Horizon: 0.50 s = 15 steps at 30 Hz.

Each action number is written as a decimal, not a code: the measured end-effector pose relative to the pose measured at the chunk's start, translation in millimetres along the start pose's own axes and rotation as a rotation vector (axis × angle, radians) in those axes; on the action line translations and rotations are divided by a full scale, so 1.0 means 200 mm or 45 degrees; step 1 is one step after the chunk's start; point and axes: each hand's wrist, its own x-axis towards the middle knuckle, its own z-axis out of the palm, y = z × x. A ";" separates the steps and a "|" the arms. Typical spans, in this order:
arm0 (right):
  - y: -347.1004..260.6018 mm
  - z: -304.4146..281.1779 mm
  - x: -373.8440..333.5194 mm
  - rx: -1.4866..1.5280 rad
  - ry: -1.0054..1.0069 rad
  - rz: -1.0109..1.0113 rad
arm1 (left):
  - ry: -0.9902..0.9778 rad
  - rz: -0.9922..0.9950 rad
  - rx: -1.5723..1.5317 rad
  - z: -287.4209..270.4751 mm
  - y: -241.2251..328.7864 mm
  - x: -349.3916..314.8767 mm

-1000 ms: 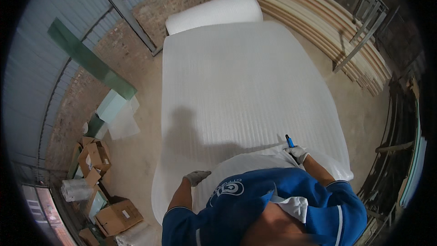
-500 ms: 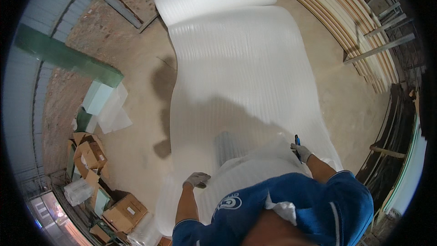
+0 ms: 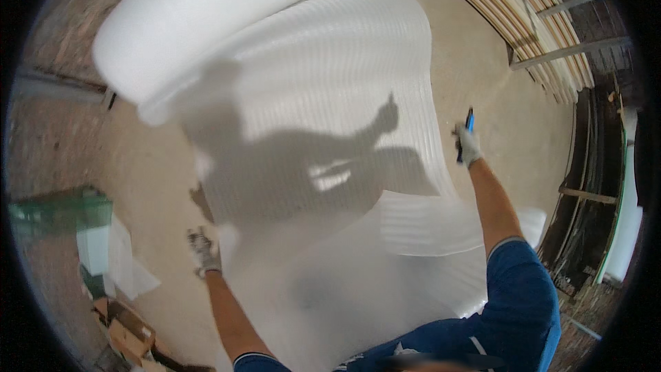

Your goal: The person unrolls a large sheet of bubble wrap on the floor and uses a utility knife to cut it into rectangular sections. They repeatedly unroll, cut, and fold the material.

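Fingers point(image 3: 461, 139) curl round a blue-and-black tool point(image 3: 470, 121) in the right hand point(image 3: 469, 149), left hand point(image 3: 205, 251) looks spread, white sheet point(image 3: 385, 41) lying between them on the floor point(image 3: 475, 48); firm grip, tool tip clear of the sheet, serves best

Worn on the head, the wide fisheye camera looks steeply down over the near part of the long, white, ribbed foam sheet point(image 3: 337, 48), facing along it toward the thick, white, foam roll point(image 3: 227, 14) at its far end. The sheet fills the middle; the blue fabric shirt point(image 3: 523, 289) shows close below it.
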 end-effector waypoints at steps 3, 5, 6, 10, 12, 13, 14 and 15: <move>-0.20 0.34 0.65 0.183 0.131 -0.198 | 0.485 -0.536 -1.313 0.00 0.08 0.59; -0.32 0.55 0.98 0.256 0.172 -0.250 | 0.651 -0.408 -1.253 -0.04 0.21 0.91; -0.36 0.63 1.13 0.310 0.120 -0.301 | 0.756 -0.352 -1.271 -0.04 0.29 1.05; -0.44 0.93 1.48 0.390 0.103 -0.300 | 0.841 -0.303 -1.260 -0.02 0.51 1.40; -0.47 1.00 1.58 0.407 0.063 -0.332 | 0.826 -0.228 -1.300 -0.02 0.57 1.48; -0.49 1.02 1.64 0.418 0.081 -0.324 | 0.802 -0.185 -1.355 -0.02 0.60 1.50; -0.51 1.05 1.67 0.426 0.090 -0.352 | 0.788 -0.164 -1.427 -0.02 0.61 1.53; -0.54 1.07 1.71 0.432 0.033 -0.392 | 0.745 -0.144 -1.427 -0.02 0.62 1.55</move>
